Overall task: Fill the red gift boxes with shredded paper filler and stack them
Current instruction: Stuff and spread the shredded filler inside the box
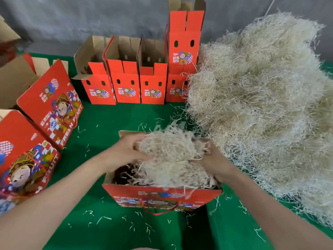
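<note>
An open red gift box (162, 196) with a red cord handle stands on the green table right in front of me. A clump of pale shredded paper filler (171, 159) sits in its open top. My left hand (126, 152) grips the clump from the left and my right hand (214, 162) grips it from the right, both over the box. A big heap of the same filler (261, 105) covers the right side of the table.
A row of several open red boxes (126, 87) stands at the back, with one more (183, 44) stacked on the rightmost. Two red boxes (52, 105) lie tilted at the left. Loose paper strands litter the green cloth (108, 120). A grey wall runs behind.
</note>
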